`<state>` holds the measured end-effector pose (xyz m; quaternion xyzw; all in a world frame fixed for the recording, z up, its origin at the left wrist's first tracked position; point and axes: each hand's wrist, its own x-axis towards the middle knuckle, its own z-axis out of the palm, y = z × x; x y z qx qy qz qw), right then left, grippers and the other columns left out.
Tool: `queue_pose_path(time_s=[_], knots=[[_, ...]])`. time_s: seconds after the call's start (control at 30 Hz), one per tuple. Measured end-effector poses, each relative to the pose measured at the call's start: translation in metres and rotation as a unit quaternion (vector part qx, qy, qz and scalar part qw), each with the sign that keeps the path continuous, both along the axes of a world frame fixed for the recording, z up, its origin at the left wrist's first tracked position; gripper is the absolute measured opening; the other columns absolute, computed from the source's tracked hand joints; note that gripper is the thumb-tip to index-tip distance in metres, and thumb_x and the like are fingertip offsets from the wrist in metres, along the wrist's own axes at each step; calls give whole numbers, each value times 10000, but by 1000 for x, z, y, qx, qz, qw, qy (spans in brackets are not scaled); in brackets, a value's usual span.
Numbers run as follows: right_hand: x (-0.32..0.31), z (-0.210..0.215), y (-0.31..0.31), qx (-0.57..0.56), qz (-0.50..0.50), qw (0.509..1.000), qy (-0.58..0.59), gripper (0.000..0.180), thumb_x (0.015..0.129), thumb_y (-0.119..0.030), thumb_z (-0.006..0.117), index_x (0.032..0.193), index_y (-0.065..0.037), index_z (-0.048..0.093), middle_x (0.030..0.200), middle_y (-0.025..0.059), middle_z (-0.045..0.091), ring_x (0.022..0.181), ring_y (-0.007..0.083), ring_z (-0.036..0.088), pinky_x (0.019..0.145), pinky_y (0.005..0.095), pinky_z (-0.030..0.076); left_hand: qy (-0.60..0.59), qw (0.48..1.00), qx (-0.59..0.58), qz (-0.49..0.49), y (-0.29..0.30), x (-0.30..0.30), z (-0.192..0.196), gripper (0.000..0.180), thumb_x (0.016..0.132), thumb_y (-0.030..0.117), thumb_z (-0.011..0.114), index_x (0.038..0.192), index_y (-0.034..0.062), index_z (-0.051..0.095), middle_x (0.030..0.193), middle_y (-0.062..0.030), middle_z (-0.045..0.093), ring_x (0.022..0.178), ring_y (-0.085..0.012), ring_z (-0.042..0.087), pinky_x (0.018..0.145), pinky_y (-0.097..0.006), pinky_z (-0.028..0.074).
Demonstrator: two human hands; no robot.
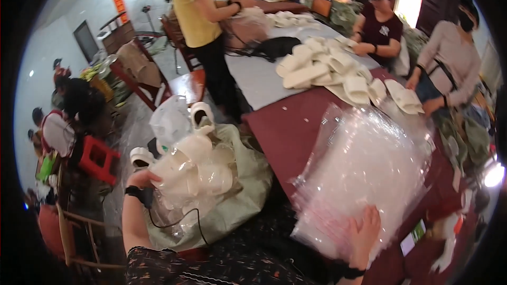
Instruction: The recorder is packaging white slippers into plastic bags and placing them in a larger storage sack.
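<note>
At the left, my left hand (142, 179) is closed at the edge of clear-bagged white slippers (185, 164), above a pale green woven sack (240, 179). More bagged white slippers lie inside that sack. A black cord hangs down from near my left wrist. On the right, my right hand (365, 227) rests flat, fingers spread, on a stack of clear plastic bags (364, 158) on the dark red tabletop (272, 126). Beyond the stack, a heap of loose white slippers (322, 66) covers part of the table.
A person in yellow (198, 10) stands across the table's left side. Two people (380, 26) handle slippers at the right. A red stool (97, 159) and wooden chairs (140, 74) stand to the left. A phone (413, 237) lies near the right edge.
</note>
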<state>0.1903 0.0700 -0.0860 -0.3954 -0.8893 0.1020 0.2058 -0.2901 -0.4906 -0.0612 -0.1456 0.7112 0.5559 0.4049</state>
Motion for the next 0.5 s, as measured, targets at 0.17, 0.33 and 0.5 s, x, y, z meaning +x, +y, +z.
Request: queue_pose_path(time_s=[0.17, 0.33, 0.5], knots=[[-8, -2, 2, -16, 28, 999, 3, 652, 804, -306, 688, 1358, -10, 512, 1437, 224, 453, 1338, 419, 386, 1120, 499, 291, 191, 968, -160, -27, -77, 8, -71, 613, 706, 101, 821, 1253, 3, 561, 1046, -135, 686, 927, -311, 678, 796, -405, 559], [-2, -14, 5, 20, 22, 999, -21, 691, 817, -325, 674, 1389, 6, 468, 1431, 228, 456, 1333, 420, 392, 1114, 509, 296, 304, 785, -506, -185, 48, 8, -44, 1169, 570, 569, 861, 1469, 31, 341, 1435, -310, 426, 1263, -465, 486, 1021, -528, 423], [-16, 29, -14, 68, 33, 996, -56, 502, 947, -315, 557, 1289, 53, 557, 1298, 299, 543, 1274, 412, 447, 1058, 470, 386, 353, 775, -439, -287, 155, 59, -10, 1419, 478, 753, 814, 1562, 146, 128, 1569, -344, 14, 1410, -609, -7, 1029, -775, 191]])
